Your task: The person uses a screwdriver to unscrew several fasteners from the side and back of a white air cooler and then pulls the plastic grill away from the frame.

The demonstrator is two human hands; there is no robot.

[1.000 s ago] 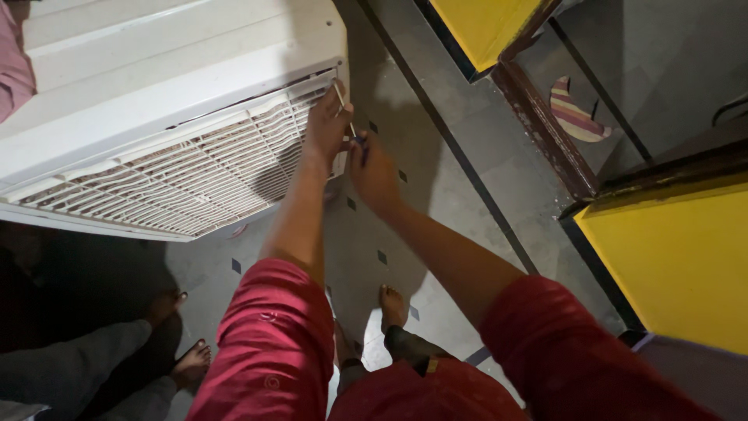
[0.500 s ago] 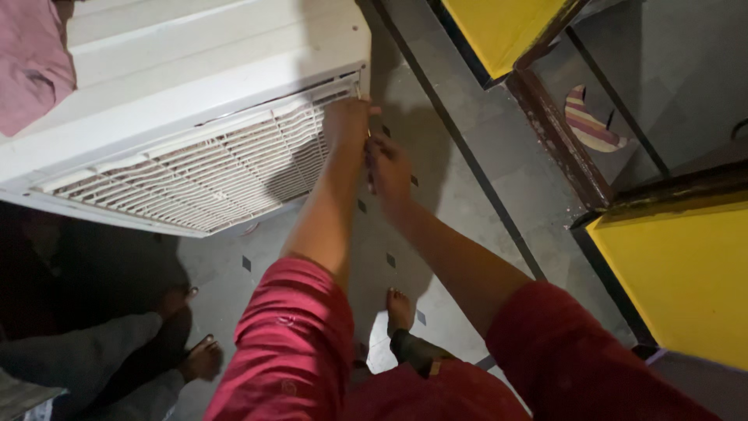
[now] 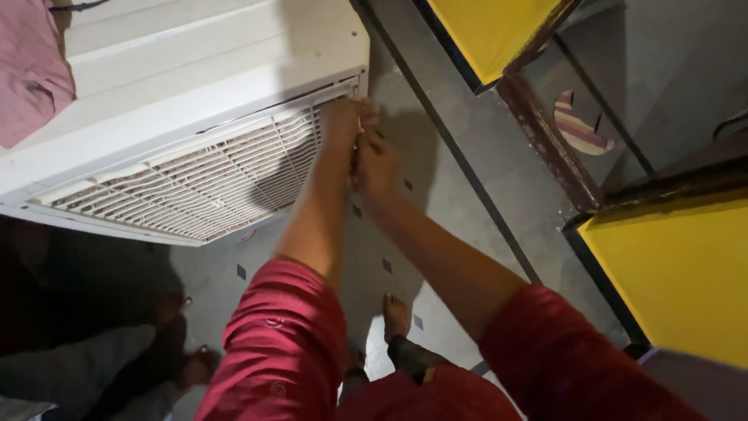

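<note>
A white air cooler (image 3: 195, 70) stands on the floor with its slatted front grille (image 3: 210, 187) facing me. Both my hands meet at the grille's right top corner. My left hand (image 3: 341, 125) is curled against that corner, and what it grips is hidden. Just below and right of it, my right hand (image 3: 377, 162) is closed around a thin pale tool (image 3: 360, 129), of which only a sliver shows between the two hands. Both my sleeves are red.
A pink cloth (image 3: 31, 70) lies on the cooler's top left. Another person's feet and legs (image 3: 167, 343) are at the lower left. My own foot (image 3: 396, 316) is on the tiled floor. Yellow panels (image 3: 678, 281) in dark frames stand at right and top.
The view has shifted, so the cooler and hands sit further right in frame. The hands stay together at the grille corner, and the thin tool is now mostly hidden between them.
</note>
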